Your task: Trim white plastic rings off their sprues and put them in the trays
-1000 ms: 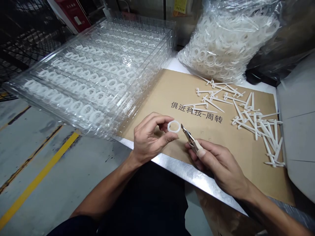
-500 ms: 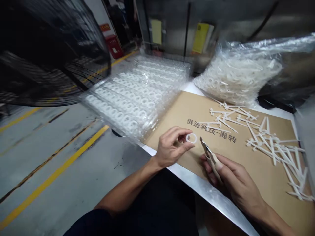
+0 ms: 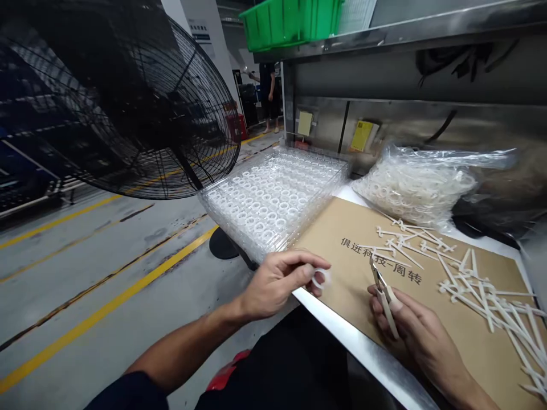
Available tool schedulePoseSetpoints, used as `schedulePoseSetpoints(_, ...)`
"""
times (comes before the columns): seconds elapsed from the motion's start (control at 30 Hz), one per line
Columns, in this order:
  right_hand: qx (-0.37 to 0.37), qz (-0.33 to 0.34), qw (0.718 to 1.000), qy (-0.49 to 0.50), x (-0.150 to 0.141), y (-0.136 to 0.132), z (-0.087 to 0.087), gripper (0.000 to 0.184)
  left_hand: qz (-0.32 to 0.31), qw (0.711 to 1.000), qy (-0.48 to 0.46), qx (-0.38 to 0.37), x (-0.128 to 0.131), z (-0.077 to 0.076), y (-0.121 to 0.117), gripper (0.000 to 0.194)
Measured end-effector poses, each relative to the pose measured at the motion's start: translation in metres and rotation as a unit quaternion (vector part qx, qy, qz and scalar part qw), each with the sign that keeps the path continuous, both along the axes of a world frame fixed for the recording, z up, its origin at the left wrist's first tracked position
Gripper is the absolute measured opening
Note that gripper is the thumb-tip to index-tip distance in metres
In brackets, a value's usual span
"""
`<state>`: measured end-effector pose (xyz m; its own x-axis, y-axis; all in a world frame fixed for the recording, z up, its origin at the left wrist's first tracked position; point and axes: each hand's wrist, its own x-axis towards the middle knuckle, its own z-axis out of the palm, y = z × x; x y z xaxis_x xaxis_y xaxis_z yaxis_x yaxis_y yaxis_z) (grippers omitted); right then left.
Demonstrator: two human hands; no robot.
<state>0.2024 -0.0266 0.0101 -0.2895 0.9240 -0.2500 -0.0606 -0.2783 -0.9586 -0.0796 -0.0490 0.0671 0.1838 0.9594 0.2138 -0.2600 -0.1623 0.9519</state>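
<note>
Between the fingers of my left hand (image 3: 284,283) is a small white plastic ring (image 3: 320,278), partly hidden and a little blurred. My right hand (image 3: 416,324) is wrapped round a pair of nippers (image 3: 384,296) with pale handles, their metal jaws pointing up and away from me. Both hands are above a brown cardboard sheet (image 3: 337,222) with printed characters. To the right on it lie several white plastic sticks (image 3: 474,285), scattered in a loose pile. Beyond my left hand, a clear plastic tray (image 3: 273,250) holds rows of white rings.
A clear bag of white rings (image 3: 419,185) leans at the back of the bench. A large black fan (image 3: 128,114) stands on the left, beside the tray. A green bin (image 3: 293,25) sits on the shelf above. A person (image 3: 268,85) stands far off by the aisle.
The view has swung up and left, bringing the fan, shelf and green bin into sight. My left hand has turned the ring, with the fingers now covering more of it. The nippers stay in my right hand.
</note>
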Motion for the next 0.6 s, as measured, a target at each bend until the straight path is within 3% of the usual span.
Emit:
schedulePoseSetpoints(0.1,-0.005,-0.016,1.000,0.007,-0.004,-0.003,0.001,0.052,0.054,0.993,0.064,0.081,-0.037,0.025,0.005,0.020)
schedulePoseSetpoints(0.17,-0.001,-0.027,1.000,0.012,-0.006,-0.004,0.002,0.050,0.113,0.976,0.131,0.130,-0.064,0.043,0.023,0.021)
schedulePoseSetpoints(0.23,0.006,-0.016,1.000,0.017,-0.007,-0.005,0.003,0.049,0.178,0.946,0.210,0.171,-0.090,0.060,0.052,0.024)
schedulePoseSetpoints(0.33,0.000,-0.010,1.000,0.026,-0.008,-0.005,0.003,0.048,0.256,0.872,0.354,0.220,-0.120,0.075,0.112,0.027)
schedulePoseSetpoints(0.4,-0.003,-0.024,0.999,0.031,-0.008,-0.005,0.003,0.047,0.268,0.819,0.457,0.219,-0.133,0.076,0.154,0.024)
schedulePoseSetpoints(0.43,-0.001,-0.031,0.999,0.034,-0.009,-0.006,0.003,0.047,0.261,0.808,0.484,0.211,-0.137,0.073,0.174,0.022)
schedulePoseSetpoints(0.53,0.008,-0.029,0.999,0.035,-0.010,-0.006,0.003,0.047,0.221,0.799,0.527,0.185,-0.142,0.058,0.220,0.015)
schedulePoseSetpoints(0.6,0.014,-0.029,0.999,0.033,-0.010,-0.006,0.003,0.047,0.200,0.796,0.546,0.171,-0.142,0.047,0.238,0.013)
